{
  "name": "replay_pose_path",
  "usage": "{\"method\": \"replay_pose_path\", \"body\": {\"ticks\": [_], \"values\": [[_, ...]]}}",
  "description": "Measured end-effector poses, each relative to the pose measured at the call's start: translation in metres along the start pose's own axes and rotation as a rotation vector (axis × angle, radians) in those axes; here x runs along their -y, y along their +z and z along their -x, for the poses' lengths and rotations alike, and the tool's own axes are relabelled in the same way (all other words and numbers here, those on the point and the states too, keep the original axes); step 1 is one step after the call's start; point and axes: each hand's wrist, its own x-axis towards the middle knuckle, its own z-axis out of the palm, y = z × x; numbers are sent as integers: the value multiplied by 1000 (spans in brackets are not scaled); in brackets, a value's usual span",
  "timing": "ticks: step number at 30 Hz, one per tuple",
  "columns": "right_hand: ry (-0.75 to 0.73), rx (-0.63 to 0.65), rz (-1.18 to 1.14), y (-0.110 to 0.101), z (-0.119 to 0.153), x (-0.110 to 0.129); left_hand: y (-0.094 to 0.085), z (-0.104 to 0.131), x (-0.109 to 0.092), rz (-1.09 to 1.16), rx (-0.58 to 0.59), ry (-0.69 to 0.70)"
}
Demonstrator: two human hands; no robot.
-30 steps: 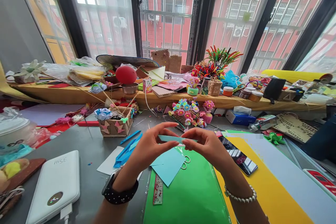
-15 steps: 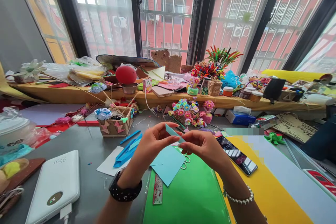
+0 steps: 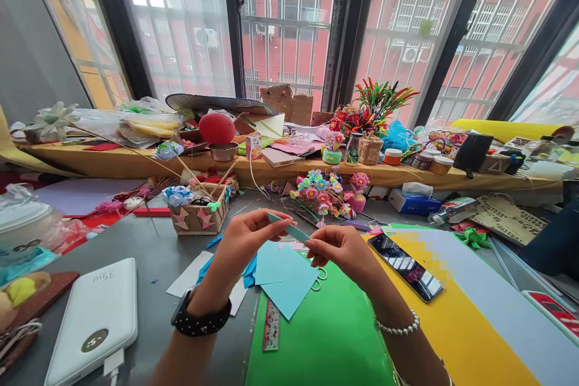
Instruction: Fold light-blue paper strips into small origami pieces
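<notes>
A narrow folded strip of light blue paper (image 3: 298,233) is held in the air between my two hands. My left hand (image 3: 248,241) pinches its left end between thumb and fingers. The thumb and forefinger of my right hand (image 3: 339,248) grip the other end. Below them, light blue paper squares (image 3: 289,289) lie over a glossy green folder (image 3: 325,338). The looped handles of scissors (image 3: 319,279) poke out beside the squares. A small patterned ruler (image 3: 272,325) rests on the folder. Darker blue folded paper pieces (image 3: 250,271) lie partly hidden behind my left forearm.
On the left stands a white power bank (image 3: 97,313) with a cable. A decorated box (image 3: 199,217) holds blue paper flowers. A phone (image 3: 404,268) lies on yellow paper (image 3: 474,332) at the right. Farther back are crocheted flowers (image 3: 321,190) and a cluttered ledge (image 3: 280,172).
My hands have moved slightly apart, the left one shifting leftward. The light blue strip now shows stretched lengthwise between them, and my left arm covers more of the darker blue pieces.
</notes>
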Motion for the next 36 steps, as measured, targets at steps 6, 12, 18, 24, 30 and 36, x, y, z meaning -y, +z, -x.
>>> {"method": "replay_pose_path", "body": {"ticks": [6,12,18,24,30,36], "values": [[27,26,-19,6,-10,-17,-20,-14,12,-32,20,-167],[51,81,-53,17,-16,-30,-14,-17,20,-117,102,-127],[77,144,-66,20,-16,-31,-8,-17,24,-84,300,-58],[98,99,-65,19,-16,-28,-9,-11,16,-128,184,-46],[83,50,10,8,-17,-28,-20,-12,10,-115,-31,-35],[20,-53,148,-4,-16,-27,-53,-20,24,-561,-253,-76]]}}
